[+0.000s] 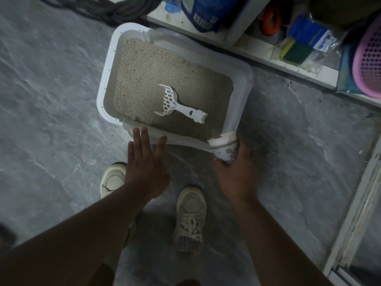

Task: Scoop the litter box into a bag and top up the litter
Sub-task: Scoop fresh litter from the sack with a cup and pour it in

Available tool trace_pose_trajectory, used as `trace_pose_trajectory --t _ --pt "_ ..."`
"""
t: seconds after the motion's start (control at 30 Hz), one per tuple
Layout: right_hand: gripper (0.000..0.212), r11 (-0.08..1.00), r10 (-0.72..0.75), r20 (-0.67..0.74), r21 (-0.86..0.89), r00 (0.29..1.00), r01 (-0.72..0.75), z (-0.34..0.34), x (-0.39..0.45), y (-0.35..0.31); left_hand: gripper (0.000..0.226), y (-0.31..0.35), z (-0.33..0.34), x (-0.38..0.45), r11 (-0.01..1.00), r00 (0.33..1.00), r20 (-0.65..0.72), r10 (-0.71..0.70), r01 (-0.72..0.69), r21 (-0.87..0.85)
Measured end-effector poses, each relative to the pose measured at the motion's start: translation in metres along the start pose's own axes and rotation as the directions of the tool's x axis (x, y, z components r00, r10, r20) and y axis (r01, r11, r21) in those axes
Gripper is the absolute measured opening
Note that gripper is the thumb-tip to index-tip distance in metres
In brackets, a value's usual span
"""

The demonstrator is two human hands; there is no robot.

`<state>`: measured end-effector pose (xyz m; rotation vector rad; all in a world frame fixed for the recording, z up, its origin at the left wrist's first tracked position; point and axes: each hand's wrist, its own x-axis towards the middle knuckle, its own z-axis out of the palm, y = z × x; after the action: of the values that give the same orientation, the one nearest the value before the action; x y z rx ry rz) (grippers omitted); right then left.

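A white litter box [107, 73] sits on the grey floor, filled with beige litter [156, 67]. A white slotted scoop [177, 104] lies on the litter near the box's near side. My right hand [235, 172] grips a patterned paper cup [224, 147], tipped on its side with its mouth at the box's near right corner. My left hand [146, 162] hovers with straight fingers just short of the box's near rim, holding nothing. No bag for the waste shows among these things.
A low white shelf [255, 48] runs behind the box with a blue bag [204, 13], an orange ring [271, 20], sponges [296, 50] and a pink basket [369, 65]. A dark hose [92, 7] lies at the top left. My shoes [189, 215] stand below the box.
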<state>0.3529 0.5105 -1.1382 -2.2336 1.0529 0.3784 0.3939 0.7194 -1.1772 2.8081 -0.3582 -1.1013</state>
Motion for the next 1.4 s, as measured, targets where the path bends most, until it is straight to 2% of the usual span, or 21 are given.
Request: trace_pose_trajectory --t 0.23,0.63,0.87,1.0,1.1,1.3,1.4 --pt "0.072 0.986 -0.063 0.0 -0.154 0.998 0.062 -0.004 0.001 0.002 0.118 0.0 0.0 -0.001 1.0 1.0 0.004 -0.006 0.006 0.005" --pt "0.07 0.986 -0.081 -0.016 -0.148 0.997 0.077 -0.006 0.0 0.001 0.119 0.001 0.0 0.0 1.0 1.0 -0.001 -0.014 0.014 -0.02" --pt "0.072 0.987 -0.09 0.082 -0.129 0.993 0.1 -0.011 0.001 0.0 0.119 0.001 0.0 -0.001 1.0 1.0 -0.003 -0.012 0.012 -0.011" --pt "0.074 0.992 -0.129 0.23 0.021 0.965 0.127 -0.008 -0.003 -0.005 0.12 0.001 -0.001 0.0 1.0 1.0 -0.008 -0.009 0.008 -0.016" --pt "0.075 0.994 -0.11 0.194 0.034 0.975 0.105 -0.007 0.0 -0.006 0.12 0.0 0.0 0.0 1.0 1.0 0.002 -0.013 0.013 -0.009" --pt "0.069 0.991 -0.089 0.126 -0.088 0.988 0.1 -0.016 0.014 0.002 0.119 0.0 0.0 0.001 1.0 1.0 -0.005 -0.014 0.014 -0.013" --pt "0.068 0.98 -0.127 0.084 -0.142 0.988 0.138 -0.019 0.017 0.008 0.119 0.0 0.001 0.0 1.0 1.0 -0.028 -0.005 0.004 -0.013"
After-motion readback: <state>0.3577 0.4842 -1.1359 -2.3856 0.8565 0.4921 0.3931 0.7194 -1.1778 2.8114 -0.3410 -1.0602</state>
